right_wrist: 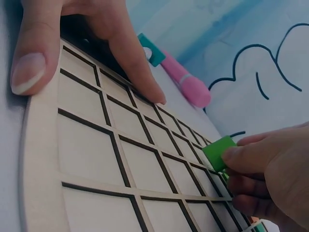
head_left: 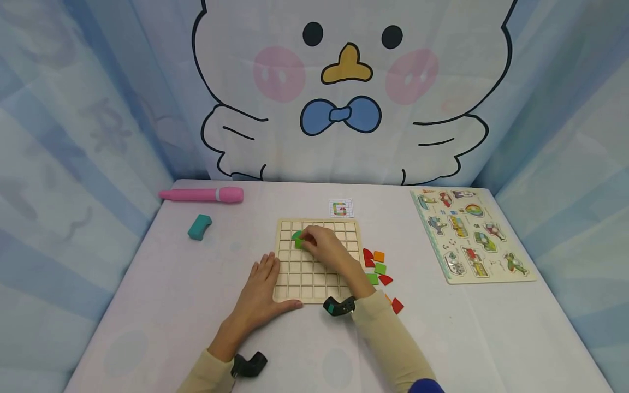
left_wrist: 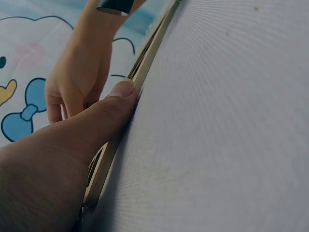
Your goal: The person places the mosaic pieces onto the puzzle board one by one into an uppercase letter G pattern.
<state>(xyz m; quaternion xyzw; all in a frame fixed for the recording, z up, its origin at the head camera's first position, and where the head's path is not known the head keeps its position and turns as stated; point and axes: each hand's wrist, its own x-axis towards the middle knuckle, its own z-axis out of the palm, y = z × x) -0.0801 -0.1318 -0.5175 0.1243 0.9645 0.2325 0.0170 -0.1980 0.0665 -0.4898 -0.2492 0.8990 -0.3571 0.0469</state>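
A wooden grid board [head_left: 314, 281] lies on the table between the two hands. My left hand [head_left: 260, 289] rests at its near left corner with straight, spread fingers, the thumb along the front edge and the fingertips by the left edge. Over the board's upper left part, my right hand [head_left: 324, 248] pinches a green square block [right_wrist: 219, 153] between thumb and finger. A green rounded piece [head_left: 296, 235] sits in the grid just beyond that block. In the right wrist view, the other cells near the left hand hold no pieces.
Right of the board lie several loose pieces, among them an orange square [head_left: 379, 256] and a red wedge [head_left: 397, 305]. A pattern card [head_left: 341, 208] lies behind the board. A picture puzzle board [head_left: 467, 234], a pink pen-shaped object [head_left: 201, 195] and a teal block [head_left: 199, 227] are farther out.
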